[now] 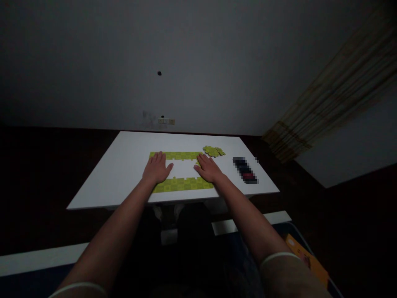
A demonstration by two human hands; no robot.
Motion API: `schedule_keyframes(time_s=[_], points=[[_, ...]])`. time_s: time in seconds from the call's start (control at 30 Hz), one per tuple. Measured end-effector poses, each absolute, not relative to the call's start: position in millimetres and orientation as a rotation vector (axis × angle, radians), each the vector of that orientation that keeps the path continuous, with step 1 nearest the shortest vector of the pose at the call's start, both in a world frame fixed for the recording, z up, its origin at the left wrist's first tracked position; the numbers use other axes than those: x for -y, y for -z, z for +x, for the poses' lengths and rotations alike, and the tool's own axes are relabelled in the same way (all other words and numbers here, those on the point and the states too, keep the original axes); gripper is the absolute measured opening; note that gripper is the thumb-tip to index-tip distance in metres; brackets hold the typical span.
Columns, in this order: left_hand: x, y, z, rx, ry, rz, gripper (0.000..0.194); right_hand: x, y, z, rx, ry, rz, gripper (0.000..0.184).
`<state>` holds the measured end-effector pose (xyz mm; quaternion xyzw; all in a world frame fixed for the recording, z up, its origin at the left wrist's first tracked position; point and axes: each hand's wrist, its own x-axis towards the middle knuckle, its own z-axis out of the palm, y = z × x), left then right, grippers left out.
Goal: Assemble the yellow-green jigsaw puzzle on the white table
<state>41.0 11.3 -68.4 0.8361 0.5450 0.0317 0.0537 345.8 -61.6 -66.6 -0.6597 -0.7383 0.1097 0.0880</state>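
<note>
Nearest, at four o'clock from the puzzle's open middle, is a flat-sided orange box (312, 261). On the white rectangular tabletop (108, 169), the person's left hand (156, 169) lies flat at nine o'clock on the yellow-green jigsaw frame (186, 183) and the right hand (209, 167) at three, each with fingers close together and thumb spread. Beyond the right hand are a pixelated dark object (246, 169) at three o'clock and, farther off at two, a pile of loose yellow-green jigsaw pieces (213, 151).

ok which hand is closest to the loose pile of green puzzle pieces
The right hand, close beside the pile; the left hand rests at the opposite end of the puzzle.
</note>
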Motion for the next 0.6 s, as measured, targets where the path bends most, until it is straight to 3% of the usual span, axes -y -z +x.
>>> schedule_keyframes(time_s=[0.3, 0.47, 0.6], points=[[19.8, 71.8, 85.3, -1.534, -0.078, 2.568, 0.090, 62.0, 67.1, 337.5, 2.192, -0.287, -2.061, 0.090], [79.1, 72.0, 156.4, -1.168, -0.188, 2.686, 0.086, 64.5, 74.8, 345.9, 1.987, -0.239, -1.917, 0.068], [107.9, 67.6, 184.4, -1.015, -0.227, 2.681, 0.081, 67.2, 74.5, 361.2, 1.693, -0.029, -1.897, 0.064]])
